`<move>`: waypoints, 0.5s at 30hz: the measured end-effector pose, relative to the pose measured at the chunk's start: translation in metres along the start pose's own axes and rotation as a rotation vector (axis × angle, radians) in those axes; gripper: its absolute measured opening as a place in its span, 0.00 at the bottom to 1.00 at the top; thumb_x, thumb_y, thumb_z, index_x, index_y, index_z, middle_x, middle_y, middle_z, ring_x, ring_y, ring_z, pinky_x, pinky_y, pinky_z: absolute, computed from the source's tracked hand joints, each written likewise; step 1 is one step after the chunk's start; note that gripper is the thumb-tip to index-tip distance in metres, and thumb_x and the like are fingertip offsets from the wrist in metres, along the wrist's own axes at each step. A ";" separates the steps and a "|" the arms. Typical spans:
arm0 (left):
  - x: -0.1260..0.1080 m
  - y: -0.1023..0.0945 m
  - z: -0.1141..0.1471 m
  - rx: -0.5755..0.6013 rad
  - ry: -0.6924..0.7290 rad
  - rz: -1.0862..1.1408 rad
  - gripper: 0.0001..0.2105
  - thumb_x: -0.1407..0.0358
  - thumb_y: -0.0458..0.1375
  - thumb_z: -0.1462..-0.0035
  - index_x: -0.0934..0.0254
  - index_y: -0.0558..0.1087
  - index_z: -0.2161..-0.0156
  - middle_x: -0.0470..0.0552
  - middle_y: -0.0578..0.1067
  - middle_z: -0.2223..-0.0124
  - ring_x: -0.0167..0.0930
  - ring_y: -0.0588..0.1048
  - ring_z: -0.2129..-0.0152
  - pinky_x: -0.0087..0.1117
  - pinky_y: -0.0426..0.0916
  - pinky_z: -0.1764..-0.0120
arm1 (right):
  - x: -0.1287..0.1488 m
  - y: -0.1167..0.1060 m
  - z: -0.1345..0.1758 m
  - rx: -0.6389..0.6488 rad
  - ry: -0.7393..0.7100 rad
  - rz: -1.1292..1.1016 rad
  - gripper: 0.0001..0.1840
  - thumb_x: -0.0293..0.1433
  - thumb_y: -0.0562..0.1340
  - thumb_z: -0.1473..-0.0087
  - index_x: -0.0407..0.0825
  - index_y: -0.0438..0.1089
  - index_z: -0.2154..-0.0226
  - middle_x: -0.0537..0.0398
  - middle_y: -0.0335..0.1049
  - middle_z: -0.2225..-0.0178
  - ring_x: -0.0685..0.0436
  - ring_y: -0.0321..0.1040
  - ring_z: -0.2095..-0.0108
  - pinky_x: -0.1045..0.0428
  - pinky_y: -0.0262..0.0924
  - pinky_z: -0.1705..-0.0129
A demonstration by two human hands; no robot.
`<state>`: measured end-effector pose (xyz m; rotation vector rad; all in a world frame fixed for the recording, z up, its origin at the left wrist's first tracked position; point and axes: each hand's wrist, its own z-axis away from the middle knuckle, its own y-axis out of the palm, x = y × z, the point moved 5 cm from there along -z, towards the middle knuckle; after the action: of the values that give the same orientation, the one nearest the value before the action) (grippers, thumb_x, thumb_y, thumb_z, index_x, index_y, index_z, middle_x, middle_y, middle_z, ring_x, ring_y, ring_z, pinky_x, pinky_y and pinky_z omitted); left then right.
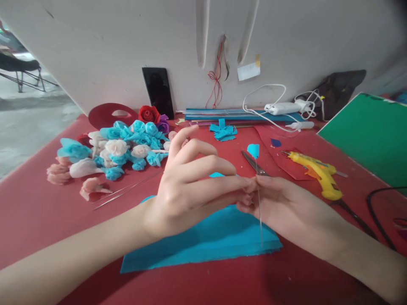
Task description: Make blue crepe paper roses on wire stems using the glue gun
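A thin wire stem [260,220] stands nearly upright, tipped with a small blue crepe-paper bud [253,151]. My right hand [286,207] pinches the stem below the bud between thumb and fingers. From the other side, my left hand [193,182] brings its fingertips together at the same spot, closed on the stem, while its upper fingers stay loosely bent. The left thumb is hidden. Under both hands lies a folded blue crepe-paper sheet [190,245]. Scissors [251,163] rest just behind the stem, partly covered by my right hand.
Blue, white and pink paper flowers [116,148] are heaped at left, near loose wires [127,190]. Blue paper strips [223,130] lie further back. At right are a yellow glue gun [318,171] and a green board [365,140]. A phone [158,91] leans against the wall.
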<state>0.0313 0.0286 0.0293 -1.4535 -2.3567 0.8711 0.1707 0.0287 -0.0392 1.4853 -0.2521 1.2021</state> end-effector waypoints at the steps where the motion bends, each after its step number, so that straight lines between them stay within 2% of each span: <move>1: 0.000 -0.001 0.000 -0.003 0.026 -0.033 0.01 0.65 0.63 0.48 0.54 0.76 0.69 0.42 0.76 0.75 0.31 0.71 0.70 0.44 0.56 0.45 | -0.001 0.001 0.001 -0.006 0.010 -0.014 0.12 0.33 0.57 0.42 0.49 0.76 0.69 0.56 0.69 0.68 0.54 0.63 0.68 0.57 0.62 0.62; 6: -0.003 -0.004 -0.001 -0.035 0.164 -0.141 0.02 0.65 0.65 0.50 0.57 0.76 0.69 0.38 0.77 0.76 0.28 0.72 0.73 0.39 0.56 0.42 | -0.002 0.004 0.002 -0.022 0.042 -0.052 0.12 0.33 0.59 0.44 0.49 0.76 0.73 0.58 0.63 0.76 0.56 0.60 0.73 0.58 0.61 0.68; 9: -0.002 -0.003 -0.001 -0.033 0.166 -0.129 0.05 0.69 0.63 0.49 0.55 0.76 0.69 0.37 0.77 0.76 0.29 0.71 0.74 0.42 0.59 0.44 | 0.001 0.001 0.000 -0.061 0.019 -0.041 0.10 0.32 0.61 0.46 0.49 0.76 0.74 0.59 0.60 0.77 0.56 0.59 0.73 0.58 0.59 0.68; 12: 0.002 0.000 -0.001 -0.005 0.055 -0.026 0.07 0.73 0.60 0.48 0.57 0.75 0.68 0.41 0.77 0.73 0.30 0.71 0.72 0.46 0.59 0.46 | 0.001 -0.003 -0.001 -0.094 0.013 -0.019 0.09 0.32 0.62 0.46 0.46 0.76 0.73 0.58 0.59 0.77 0.56 0.57 0.74 0.58 0.58 0.69; 15: 0.010 0.007 -0.001 0.049 -0.142 0.140 0.05 0.73 0.58 0.45 0.63 0.72 0.70 0.45 0.76 0.71 0.28 0.71 0.71 0.43 0.60 0.47 | 0.000 -0.006 -0.002 -0.118 0.005 -0.009 0.09 0.32 0.62 0.47 0.44 0.76 0.71 0.58 0.58 0.77 0.56 0.57 0.74 0.58 0.58 0.70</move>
<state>0.0327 0.0397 0.0247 -1.6021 -2.3356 1.0938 0.1744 0.0325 -0.0431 1.3794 -0.3080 1.1635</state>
